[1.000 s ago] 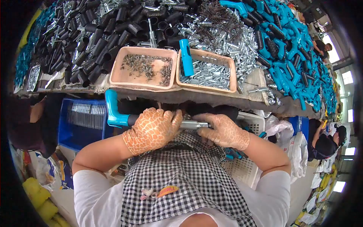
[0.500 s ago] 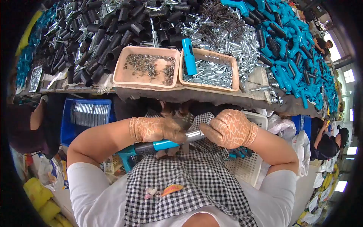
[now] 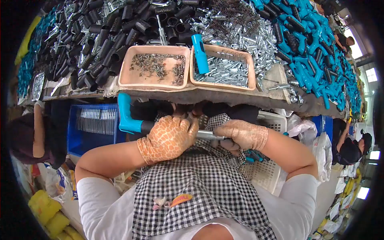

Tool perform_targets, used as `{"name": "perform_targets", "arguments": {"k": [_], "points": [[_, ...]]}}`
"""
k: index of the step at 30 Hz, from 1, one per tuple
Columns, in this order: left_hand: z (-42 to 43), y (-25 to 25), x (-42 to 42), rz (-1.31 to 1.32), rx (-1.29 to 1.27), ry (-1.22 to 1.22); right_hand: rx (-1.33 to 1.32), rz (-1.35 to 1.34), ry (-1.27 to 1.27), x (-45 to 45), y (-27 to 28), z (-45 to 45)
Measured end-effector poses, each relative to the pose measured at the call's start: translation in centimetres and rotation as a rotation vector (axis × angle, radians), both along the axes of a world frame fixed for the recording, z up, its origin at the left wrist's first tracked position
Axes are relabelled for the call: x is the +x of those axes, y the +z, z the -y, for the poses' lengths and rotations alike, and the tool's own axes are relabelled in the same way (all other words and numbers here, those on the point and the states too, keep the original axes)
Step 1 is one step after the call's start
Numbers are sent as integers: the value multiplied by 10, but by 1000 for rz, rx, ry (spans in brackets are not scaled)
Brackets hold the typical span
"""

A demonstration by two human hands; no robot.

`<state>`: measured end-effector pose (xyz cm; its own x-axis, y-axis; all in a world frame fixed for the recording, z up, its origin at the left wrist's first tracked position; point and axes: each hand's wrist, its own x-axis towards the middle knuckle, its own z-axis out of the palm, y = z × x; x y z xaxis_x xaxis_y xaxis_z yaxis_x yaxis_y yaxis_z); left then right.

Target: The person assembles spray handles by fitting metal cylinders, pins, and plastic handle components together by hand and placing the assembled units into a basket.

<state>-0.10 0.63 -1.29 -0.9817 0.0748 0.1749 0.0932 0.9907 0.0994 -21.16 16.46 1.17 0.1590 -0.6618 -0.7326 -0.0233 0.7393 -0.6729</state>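
I hold a tool with a turquoise angled handle (image 3: pixel 127 116), a black section and a silver metal shaft (image 3: pixel 206 135) on the right. My left hand (image 3: pixel 170 138), in a patterned glove, is wrapped round its middle and hides that part. My right hand (image 3: pixel 244 135), gloved too, is closed round the right end of the shaft; whatever tip lies under its fingers is hidden. The tool lies almost level in front of the checked apron (image 3: pixel 188 192), its handle bent upward at the left.
On the bench edge stand a tray (image 3: pixel 154 86) of small metal pieces and a tray (image 3: pixel 224 85) of silver pins with a turquoise sleeve (image 3: pixel 201 56). Black tubes (image 3: pixel 108 48) and turquoise handles (image 3: pixel 308 60) pile behind. A blue crate (image 3: pixel 94 140) and white basket (image 3: pixel 266 172) flank me.
The tool has turned about its length, so its handle now points up instead of down. My left hand has rolled to show its back, and my right hand has turned round the shaft end.
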Motion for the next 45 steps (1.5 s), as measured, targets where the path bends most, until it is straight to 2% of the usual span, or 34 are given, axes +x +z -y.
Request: {"name": "perform_targets", "arguments": {"k": [1,2,5,6,9,11,14,17,20,23,24,26,27,29,30,33,34,37,38,40,41,42,43,45], "points": [[1,3,-2,11,13,8,-74,-80,-19,2,1,-1],[3,4,-3,69,145,28,-261,-255,98,1,1,2],[15,9,-8,257,477,47,-907,-1068,468,3,-3,-1],[19,10,-10,336,554,18,-737,-1096,561,8,4,2],[25,11,-18,485,831,-53,-723,-1088,593,8,-5,-1],[30,10,-22,594,983,-91,-790,-1067,583,7,-5,-3],[33,16,-27,1011,1177,68,-871,-1012,579,7,-2,-1],[37,7,-24,1140,1497,11,-928,-1036,684,8,8,5],[40,6,-21,1346,1651,50,-1125,-1151,755,11,17,5],[42,-4,-18,1412,1797,-11,-1288,-1225,783,12,15,4],[41,1,-20,1352,1687,7,-1325,-1243,795,11,15,4],[37,14,-24,1231,1468,35,-1057,-1093,818,11,18,7],[35,12,-23,945,1232,-42,-922,-1019,821,11,19,8],[23,5,-11,379,752,-172,-970,-852,523,8,-9,0],[15,11,-8,330,585,-91,-989,-763,375,8,-16,-2],[-5,13,-2,260,263,47,-26,28,-29,7,-9,-2],[-7,10,0,225,199,10,-60,95,36,5,-18,-5],[-7,0,1,231,133,33,-3,143,-29,5,-27,-7],[-2,4,-2,262,175,38,-87,65,-78,5,-24,-5],[5,0,-3,212,371,130,-275,-101,-181,2,-9,5],[12,2,-4,175,454,179,-262,-10,-373,-2,-7,7],[18,12,-7,204,558,268,-364,-4,-450,-11,-12,5],[24,7,-8,105,671,297,-472,9,-526,-17,-19,4],[24,16,-14,-3,738,482,-650,-207,-468,-14,-8,5]]}}
